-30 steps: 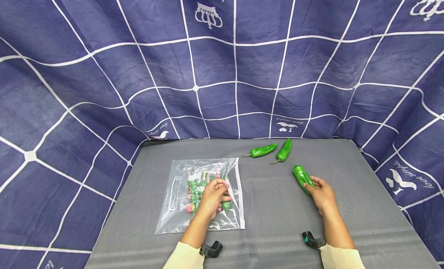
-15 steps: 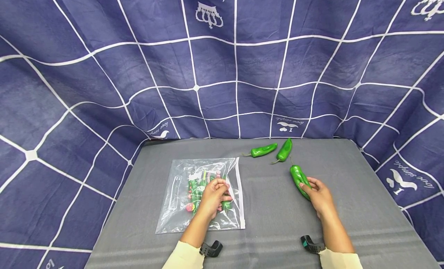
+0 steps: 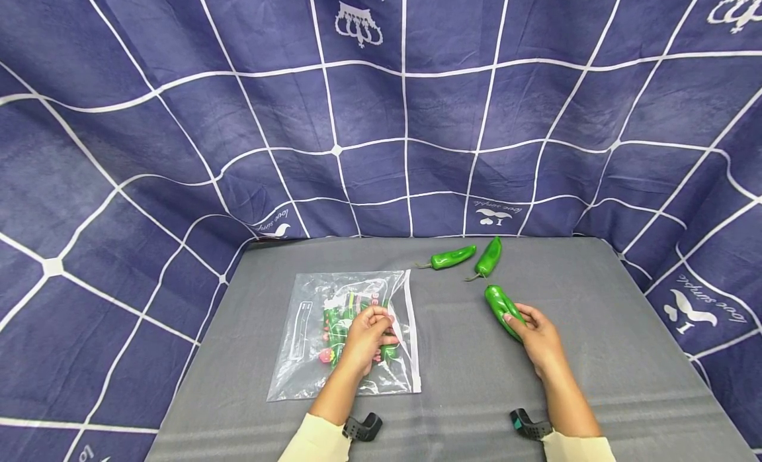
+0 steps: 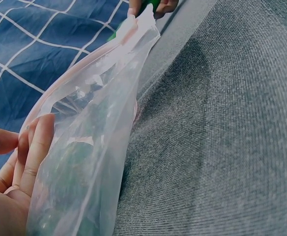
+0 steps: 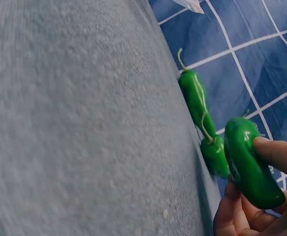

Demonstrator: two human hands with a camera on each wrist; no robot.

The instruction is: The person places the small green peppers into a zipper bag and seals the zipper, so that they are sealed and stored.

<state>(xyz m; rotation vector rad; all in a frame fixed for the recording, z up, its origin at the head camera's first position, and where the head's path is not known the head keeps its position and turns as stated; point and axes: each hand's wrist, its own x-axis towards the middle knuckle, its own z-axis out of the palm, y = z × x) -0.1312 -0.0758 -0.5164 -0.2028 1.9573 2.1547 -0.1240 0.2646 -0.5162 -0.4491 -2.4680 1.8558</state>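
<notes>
A clear zip bag (image 3: 309, 376) with a white zip edge lies on the left of the grey table, several green things and a pink one visible inside. My left hand (image 3: 364, 339) is over the bag near its zip side; in the left wrist view its thumb and fingers (image 4: 38, 147) pinch the plastic at the edge of the opening. My right hand (image 3: 540, 339) holds a glossy green chili pepper (image 3: 499, 302) between thumb and fingers, right of the bag. The right wrist view shows this chili pepper (image 5: 246, 162) gripped around its middle, above the table.
Two more green chili peppers lie at the back of the table (image 3: 464, 356): one chili pepper (image 3: 454, 257) points sideways, the other chili pepper (image 3: 489, 258) slants away. A blue cloth (image 3: 369, 118) with white lines hangs behind and along both sides.
My right hand has moved left toward the bag, carrying the chili pepper with it. The left hand and the bag stay in place.
</notes>
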